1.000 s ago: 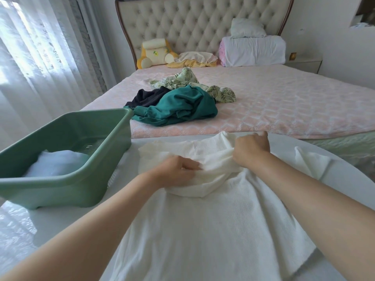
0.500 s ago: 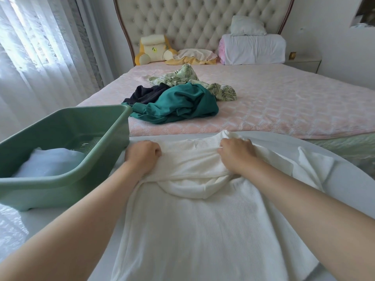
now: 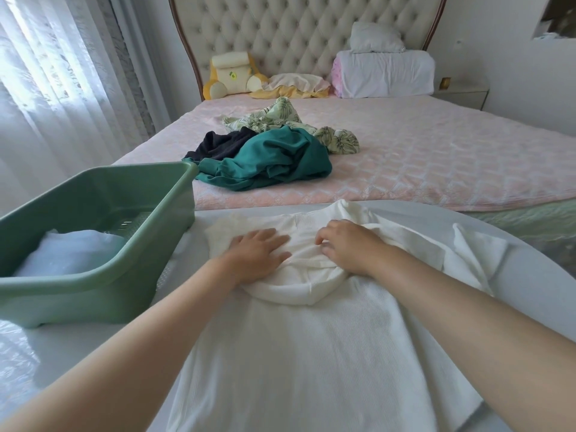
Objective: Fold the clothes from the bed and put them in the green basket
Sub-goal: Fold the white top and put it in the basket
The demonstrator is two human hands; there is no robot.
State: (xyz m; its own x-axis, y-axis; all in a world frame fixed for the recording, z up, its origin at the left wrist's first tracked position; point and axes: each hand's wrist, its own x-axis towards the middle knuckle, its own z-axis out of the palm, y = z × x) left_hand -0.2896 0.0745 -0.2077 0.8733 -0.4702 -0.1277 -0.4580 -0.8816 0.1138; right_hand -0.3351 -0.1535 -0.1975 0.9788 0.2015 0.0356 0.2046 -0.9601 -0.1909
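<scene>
A white ribbed garment (image 3: pixel 311 363) lies spread on the white round table (image 3: pixel 530 275) in front of me, its far end folded back toward me. My left hand (image 3: pixel 257 255) rests flat on that fold with fingers apart. My right hand (image 3: pixel 347 246) presses on the fold beside it, fingers curled and bunching the cloth. The green basket (image 3: pixel 93 282) stands on the table at the left with a folded white item (image 3: pixel 68 254) inside. On the pink bed (image 3: pixel 436 163) lie a teal garment (image 3: pixel 274 160), a black one (image 3: pixel 218 145) and a leaf-print one (image 3: pixel 280 120).
Pillows (image 3: pixel 383 70) and a yellow plush cushion (image 3: pixel 230 76) sit against the tufted headboard (image 3: pixel 296 32). Sheer curtains (image 3: pixel 56 82) hang at the left. A nightstand (image 3: pixel 461 93) stands at the back right beside the bed.
My left hand has opened from a closed grip at the garment's left edge and slid inward to lie flat on the fold. My right hand stays on the fold, pressing lower.
</scene>
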